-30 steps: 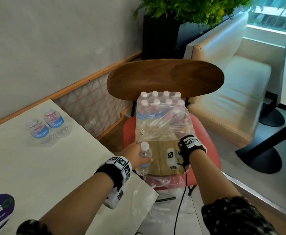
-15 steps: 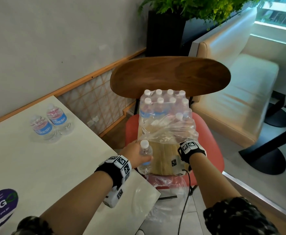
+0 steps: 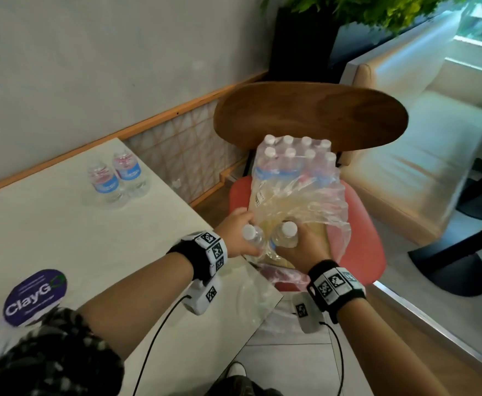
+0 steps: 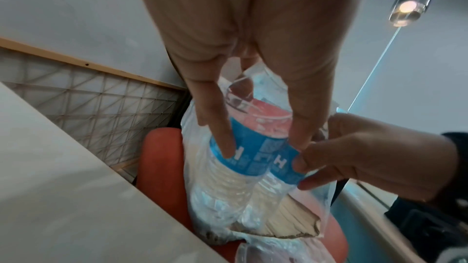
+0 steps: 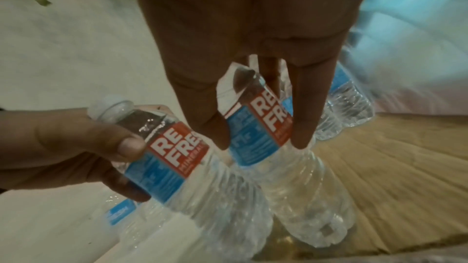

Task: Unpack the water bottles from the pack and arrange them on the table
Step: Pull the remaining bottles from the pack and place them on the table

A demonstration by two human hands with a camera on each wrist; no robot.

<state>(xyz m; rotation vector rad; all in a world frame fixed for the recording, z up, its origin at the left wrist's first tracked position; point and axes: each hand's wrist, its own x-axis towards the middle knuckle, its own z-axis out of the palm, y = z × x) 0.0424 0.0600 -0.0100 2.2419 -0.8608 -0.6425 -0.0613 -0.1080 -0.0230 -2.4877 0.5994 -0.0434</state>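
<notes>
A shrink-wrapped pack of water bottles [image 3: 294, 164] stands on the red chair seat [image 3: 359, 224], its near end torn open. My left hand [image 3: 244, 235] grips one clear bottle [image 3: 252, 238] with a blue and red label, at the pack's near end. Beside it my right hand [image 3: 296, 247] grips a second bottle [image 3: 286, 234] from above. In the left wrist view my fingers [image 4: 222, 139] curl round the label of the left bottle [image 4: 243, 153]. The right wrist view shows the right bottle [image 5: 258, 127] held by its label. Two bottles [image 3: 117, 178] stand on the white table [image 3: 62, 238].
The chair's wooden back [image 3: 308, 115] rises behind the pack. Loose clear wrap [image 3: 316, 204] bulges over a cardboard tray [image 5: 380, 167]. A purple sticker [image 3: 34, 295] lies on the table. A cream sofa [image 3: 419, 155] and a dark table base [image 3: 448, 267] are at the right.
My right hand has come out of the torn wrap gripping a second bottle and drawn in next to the left hand. The left hand has kept its bottle. My view has shifted left.
</notes>
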